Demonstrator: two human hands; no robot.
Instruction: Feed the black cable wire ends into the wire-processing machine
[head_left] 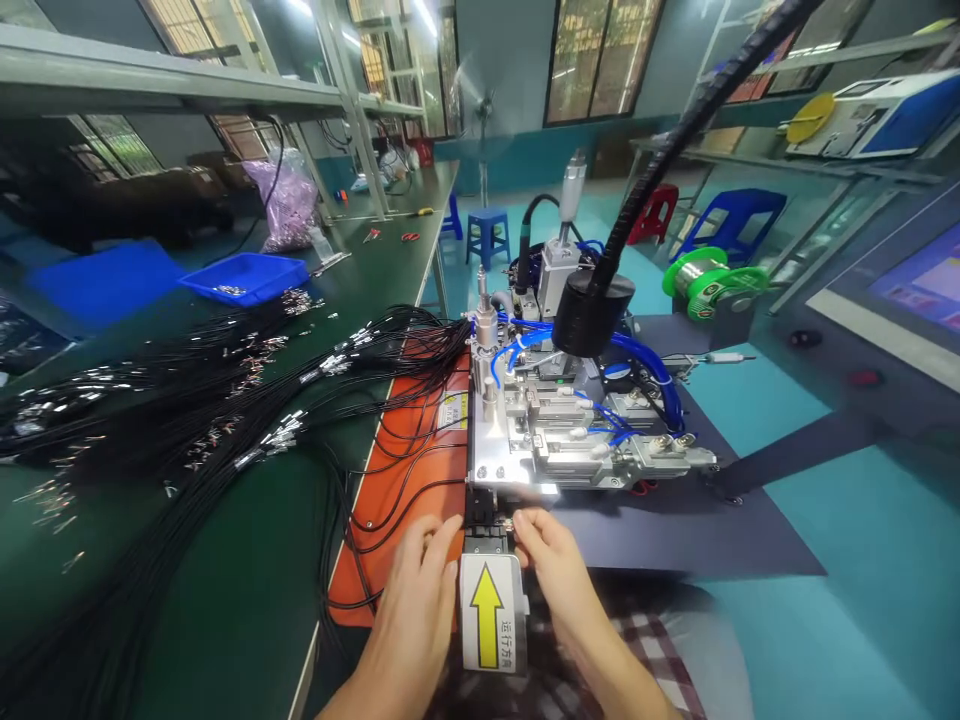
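In the head view, a machine (499, 455) of metal blocks and blue tubes stands at the centre. A white label with a yellow arrow (487, 610) covers its near end. My left hand (424, 580) is at the left side of that end, fingers bent together; what they hold, if anything, is hidden. My right hand (547, 560) pinches at the right side of the black feed track (486, 535), on something small I cannot make out. Black cables (412, 490) run over the orange mat (367, 575) beside my left hand.
Bundles of black cables with metal ends (281, 430) cover the green table (225, 610) at left, near a blue tray (247, 278). A black flexible arm (660, 160) hangs over the machine. A green wire spool (701, 283) and a monitor (922, 290) are at right.
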